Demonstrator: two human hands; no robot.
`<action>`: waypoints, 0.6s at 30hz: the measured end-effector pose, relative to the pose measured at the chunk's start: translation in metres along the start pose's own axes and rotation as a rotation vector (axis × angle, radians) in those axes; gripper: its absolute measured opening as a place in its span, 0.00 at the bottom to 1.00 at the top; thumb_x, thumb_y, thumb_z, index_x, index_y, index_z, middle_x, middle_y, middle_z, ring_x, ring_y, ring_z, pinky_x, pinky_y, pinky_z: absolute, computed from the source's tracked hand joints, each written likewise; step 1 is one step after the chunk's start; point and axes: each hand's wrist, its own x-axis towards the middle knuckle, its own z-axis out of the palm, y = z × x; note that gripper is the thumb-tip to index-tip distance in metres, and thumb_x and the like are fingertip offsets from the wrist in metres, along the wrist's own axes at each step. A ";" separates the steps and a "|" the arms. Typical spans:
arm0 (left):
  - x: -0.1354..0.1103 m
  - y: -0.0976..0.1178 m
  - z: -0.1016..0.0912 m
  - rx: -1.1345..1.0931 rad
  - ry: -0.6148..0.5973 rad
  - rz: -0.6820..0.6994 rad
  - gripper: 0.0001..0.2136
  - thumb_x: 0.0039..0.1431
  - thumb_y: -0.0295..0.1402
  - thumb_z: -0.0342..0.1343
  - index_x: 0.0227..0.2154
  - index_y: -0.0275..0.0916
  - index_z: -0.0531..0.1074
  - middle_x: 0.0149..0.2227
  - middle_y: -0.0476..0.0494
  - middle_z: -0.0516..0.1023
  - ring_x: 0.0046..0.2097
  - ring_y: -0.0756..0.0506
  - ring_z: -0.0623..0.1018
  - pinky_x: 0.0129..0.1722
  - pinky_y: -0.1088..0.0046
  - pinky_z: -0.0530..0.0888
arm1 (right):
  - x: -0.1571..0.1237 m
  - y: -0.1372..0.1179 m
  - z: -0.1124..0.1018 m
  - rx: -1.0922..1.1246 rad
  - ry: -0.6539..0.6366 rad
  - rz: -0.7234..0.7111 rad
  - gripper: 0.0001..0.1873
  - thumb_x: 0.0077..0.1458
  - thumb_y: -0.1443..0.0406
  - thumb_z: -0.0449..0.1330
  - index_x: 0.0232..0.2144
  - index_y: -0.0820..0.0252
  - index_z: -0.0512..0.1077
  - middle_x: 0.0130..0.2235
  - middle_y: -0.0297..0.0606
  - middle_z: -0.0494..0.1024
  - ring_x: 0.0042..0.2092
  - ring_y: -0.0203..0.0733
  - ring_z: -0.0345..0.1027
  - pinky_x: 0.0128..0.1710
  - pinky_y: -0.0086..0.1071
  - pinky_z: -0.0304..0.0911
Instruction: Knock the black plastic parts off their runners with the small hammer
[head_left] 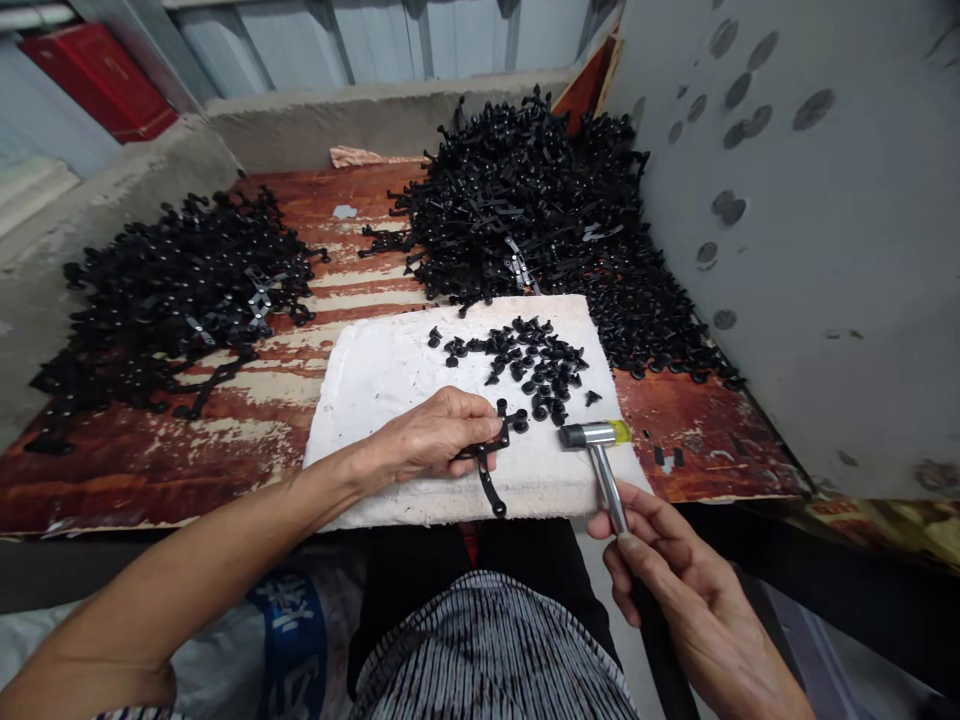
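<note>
My left hand (439, 432) is closed on a black jointed bracket (489, 487), pinched between thumb and fingers just over the white padded cloth (375, 370). One arm of the bracket points down toward the cloth's front edge. In my right hand (667, 570) is a small mallet (604, 478), gripped along its handle. Its head has one dark grey face and one yellow face, and it sits above the cloth's right front corner. Small black caps with stems (536, 365) lie scattered on the cloth beyond my left hand.
A large heap of black jointed parts (525, 200) stands at the back right, and a smaller heap (180, 290) lies at left. The worn red-brown tabletop (360, 230) meets a grey panel (750, 250) at right. A red box (105, 80) rests at upper left.
</note>
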 end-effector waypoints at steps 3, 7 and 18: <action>0.000 -0.002 0.000 0.009 -0.003 0.011 0.11 0.60 0.32 0.54 0.23 0.34 0.67 0.21 0.48 0.74 0.14 0.59 0.63 0.12 0.85 0.50 | 0.001 0.006 -0.003 0.081 -0.049 0.024 0.16 0.51 0.57 0.68 0.43 0.54 0.76 0.33 0.36 0.77 0.22 0.30 0.62 0.15 0.23 0.63; 0.001 -0.004 -0.001 0.023 -0.013 0.021 0.11 0.60 0.33 0.54 0.24 0.34 0.67 0.22 0.48 0.74 0.14 0.59 0.62 0.11 0.85 0.50 | 0.004 0.008 -0.002 0.153 -0.117 0.091 0.17 0.51 0.57 0.68 0.42 0.58 0.77 0.33 0.38 0.77 0.22 0.31 0.62 0.16 0.27 0.69; 0.003 -0.002 0.001 0.012 -0.012 0.035 0.11 0.61 0.30 0.52 0.23 0.33 0.67 0.21 0.47 0.74 0.14 0.60 0.62 0.13 0.85 0.52 | -0.003 -0.005 0.006 0.221 -0.078 0.221 0.21 0.49 0.57 0.69 0.45 0.56 0.73 0.32 0.35 0.75 0.24 0.32 0.64 0.12 0.25 0.67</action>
